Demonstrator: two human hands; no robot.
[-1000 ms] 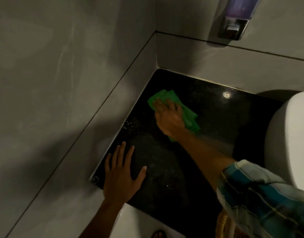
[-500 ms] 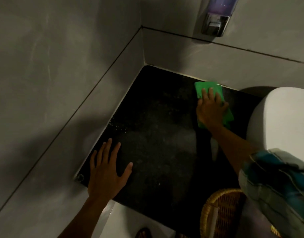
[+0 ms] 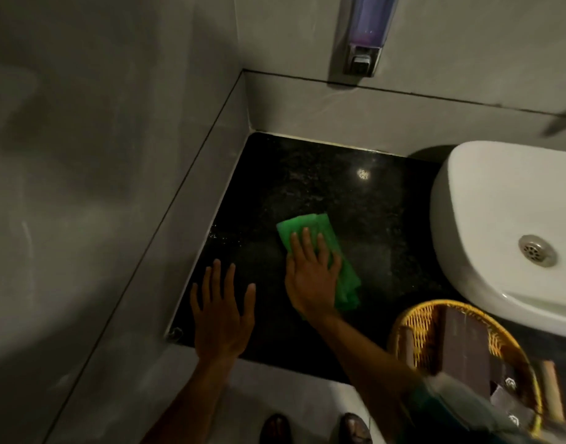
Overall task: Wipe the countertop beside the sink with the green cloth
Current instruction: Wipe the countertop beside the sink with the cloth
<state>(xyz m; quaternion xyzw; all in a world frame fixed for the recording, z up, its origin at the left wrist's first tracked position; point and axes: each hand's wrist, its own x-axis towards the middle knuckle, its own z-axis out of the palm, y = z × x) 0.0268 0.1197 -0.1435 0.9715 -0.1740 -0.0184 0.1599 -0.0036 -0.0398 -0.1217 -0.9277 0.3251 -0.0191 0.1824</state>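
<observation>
Green cloth flat on the black countertop, mid-slab, left of the white sink. Pinned under the right hand, palm down, fingers spread over it, likely for broad wiping pressure. Left hand open and empty, splayed at the front edge, seemingly bracing. Wicker basket just right of the forearm. Against 0.5 seconds ago: cloth pulled from the back wall toward the front.

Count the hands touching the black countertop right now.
2. The left hand lies flat, fingers spread, near the countertop's front left corner. The right hand presses the green cloth onto it mid-counter, left of the sink.
</observation>
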